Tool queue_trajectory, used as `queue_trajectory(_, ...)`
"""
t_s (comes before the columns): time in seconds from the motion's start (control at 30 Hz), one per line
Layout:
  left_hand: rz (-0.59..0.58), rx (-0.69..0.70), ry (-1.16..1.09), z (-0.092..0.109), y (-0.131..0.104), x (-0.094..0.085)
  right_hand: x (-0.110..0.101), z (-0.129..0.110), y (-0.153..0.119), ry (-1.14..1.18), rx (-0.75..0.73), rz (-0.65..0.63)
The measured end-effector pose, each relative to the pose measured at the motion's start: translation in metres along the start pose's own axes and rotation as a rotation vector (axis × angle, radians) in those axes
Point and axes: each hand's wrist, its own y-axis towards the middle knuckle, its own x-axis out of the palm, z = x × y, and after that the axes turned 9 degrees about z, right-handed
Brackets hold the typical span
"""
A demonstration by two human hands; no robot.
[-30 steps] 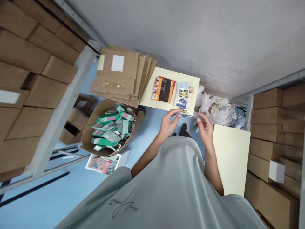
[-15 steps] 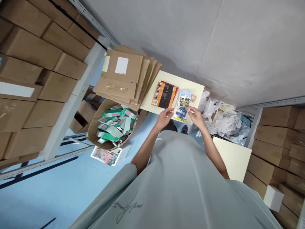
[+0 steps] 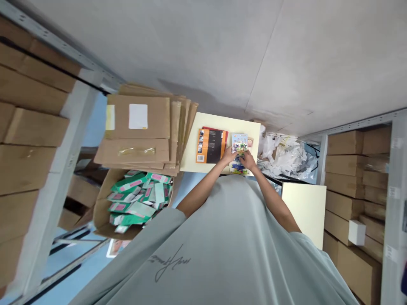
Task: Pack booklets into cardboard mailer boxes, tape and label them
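A colourful illustrated booklet (image 3: pixel 239 140) lies at the near edge of a pale yellow tabletop (image 3: pixel 190 154). My left hand (image 3: pixel 229 155) grips its left side, with the fingertips over the printed surface. From the right, my right hand (image 3: pixel 248 161) holds its lower half, its fingers reaching across the middle. Both hands cover part of the print, and the thumbs are hard to make out. Just left of my left hand lies an orange and black book (image 3: pixel 211 146), back cover up, with a red book (image 3: pixel 226 135) partly under it. A small printed card (image 3: pixel 250 142) shows beyond the booklet's right edge.
Flattened cardboard boxes (image 3: pixel 138 120) are stacked left of the table, above a carton (image 3: pixel 100 212) full of green and white small boxes (image 3: pixel 140 203). White plastic scraps (image 3: pixel 282 154) fill the right side. Shelves of brown cartons (image 3: pixel 343 199) flank both sides; a grey wall (image 3: pixel 203 55) stands ahead.
My hands have moved closer together and onto the booklet, fingers now over its middle. The camera view has tilted and shifted, so the table sits lower in the picture.
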Motion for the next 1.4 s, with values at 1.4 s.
queue_trajectory(1.4,-1.14,0.207,0.332,0.013,-0.297,0.235,-0.059,0.215,-0.45,1.173,0.412,1.303)
